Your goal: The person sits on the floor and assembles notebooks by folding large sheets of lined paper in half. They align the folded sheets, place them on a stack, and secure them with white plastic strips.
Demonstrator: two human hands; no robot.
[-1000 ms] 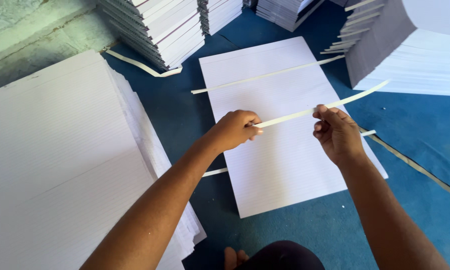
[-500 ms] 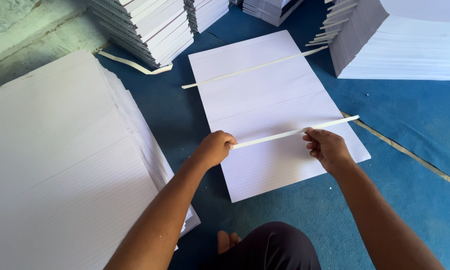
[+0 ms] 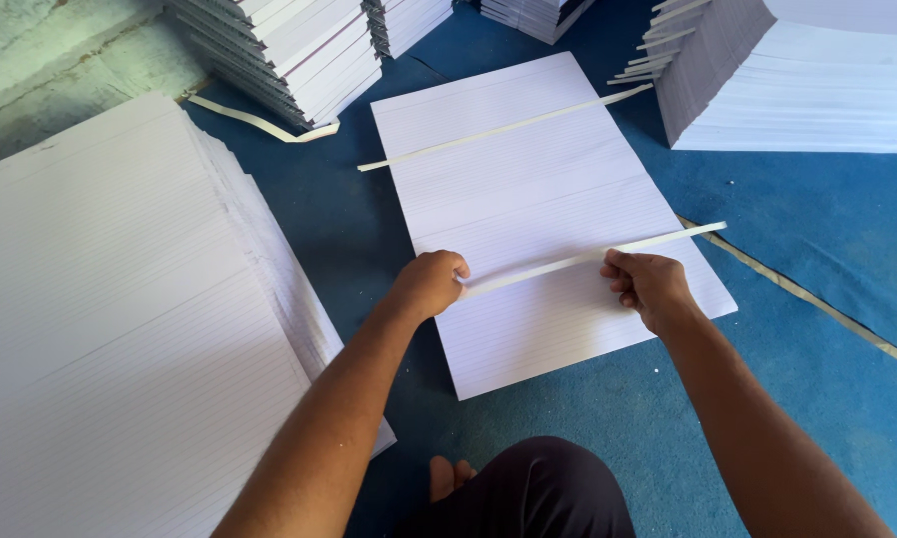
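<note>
Thin white paper strip held taut over the flat white ruled sheet, frame centre.
Left hand and right hand each pinched closed on it; level, even tension judged best.

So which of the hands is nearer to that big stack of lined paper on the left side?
Left. The left hand grips the near strip just right of the big stack of lined paper, across a gap of blue floor. The right hand holds the strip's other end, farther off.
</note>
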